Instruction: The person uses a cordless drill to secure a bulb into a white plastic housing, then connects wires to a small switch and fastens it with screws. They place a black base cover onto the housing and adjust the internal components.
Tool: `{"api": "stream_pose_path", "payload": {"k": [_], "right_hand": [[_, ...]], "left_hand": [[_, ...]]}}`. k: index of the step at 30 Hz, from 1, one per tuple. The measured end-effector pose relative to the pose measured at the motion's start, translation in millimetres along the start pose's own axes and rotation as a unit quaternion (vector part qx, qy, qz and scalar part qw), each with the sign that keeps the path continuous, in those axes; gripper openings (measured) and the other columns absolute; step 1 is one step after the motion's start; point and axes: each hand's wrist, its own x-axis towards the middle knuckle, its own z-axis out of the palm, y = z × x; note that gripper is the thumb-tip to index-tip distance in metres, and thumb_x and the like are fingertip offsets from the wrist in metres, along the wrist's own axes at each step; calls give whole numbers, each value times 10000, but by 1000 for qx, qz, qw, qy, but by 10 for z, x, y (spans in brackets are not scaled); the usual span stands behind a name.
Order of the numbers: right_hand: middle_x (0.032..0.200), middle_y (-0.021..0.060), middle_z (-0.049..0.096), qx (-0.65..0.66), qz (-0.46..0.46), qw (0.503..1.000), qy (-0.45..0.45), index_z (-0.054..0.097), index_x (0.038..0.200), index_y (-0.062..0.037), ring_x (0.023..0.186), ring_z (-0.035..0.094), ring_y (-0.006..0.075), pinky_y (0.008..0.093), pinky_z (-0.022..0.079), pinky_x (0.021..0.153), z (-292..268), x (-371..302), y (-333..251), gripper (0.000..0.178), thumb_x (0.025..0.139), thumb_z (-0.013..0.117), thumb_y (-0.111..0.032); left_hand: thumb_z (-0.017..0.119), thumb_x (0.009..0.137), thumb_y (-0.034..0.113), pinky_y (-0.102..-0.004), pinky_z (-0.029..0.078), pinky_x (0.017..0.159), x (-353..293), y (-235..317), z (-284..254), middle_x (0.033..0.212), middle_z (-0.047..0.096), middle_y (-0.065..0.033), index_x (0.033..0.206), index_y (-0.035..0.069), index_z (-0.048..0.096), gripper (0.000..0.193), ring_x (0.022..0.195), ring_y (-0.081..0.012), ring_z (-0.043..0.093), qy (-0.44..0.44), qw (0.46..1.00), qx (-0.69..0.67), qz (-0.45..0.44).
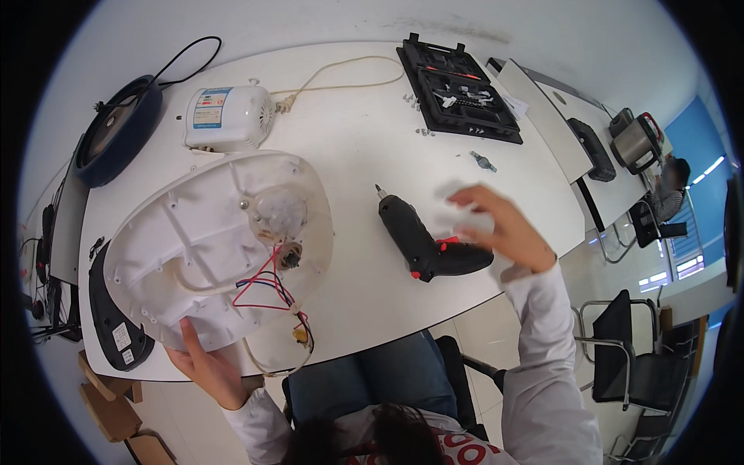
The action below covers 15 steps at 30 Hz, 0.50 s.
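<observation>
At the left half of the white table [356, 318], reaching its near edge, lies a white plastic housing [205, 217], open side up, with red and dark wires [271, 283] trailing from it. The left hand [209, 368] is partly closed on the housing's near rim, its thumb laid over the inner side; its other fingers are mostly hidden. Close to the table's near right edge lies 1 black power screwdriver [411, 240] with red parts, its bit pointing toward the far edge. Just beside its handle, the right hand [508, 229] is loosely open, fingers curved, with nothing in its grasp; whether it touches the handle I cannot tell. Toward the far left corner stands 1 white motor unit [248, 116] with a blue-and-white label. Near the far right corner lies 1 open black tool case [461, 125], small metal pieces [425, 132] beside it.
</observation>
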Motion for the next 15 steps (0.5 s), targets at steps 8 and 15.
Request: {"api": "stream_pose_path", "payload": {"k": [8, 15], "right_hand": [[985, 69, 652, -221, 121, 943, 217, 708, 1013, -112, 814, 658, 247, 357, 518, 729, -7, 639, 816, 184, 829, 690, -109], [874, 77, 641, -241, 115, 936, 231, 693, 876, -82, 732, 648, 254, 373, 506, 667, 86, 691, 934, 72, 835, 690, -141]], "left_hand": [[649, 917, 91, -317, 445, 934, -13, 32, -1, 1201, 592, -79, 1264, 3, 507, 386, 1064, -167, 571, 1, 1000, 19, -22], [647, 908, 72, -307, 438, 935, -62, 65, 43, 1209, 589, -82, 1285, -7, 493, 414, 1073, -173, 566, 10, 999, 34, -20]]}}
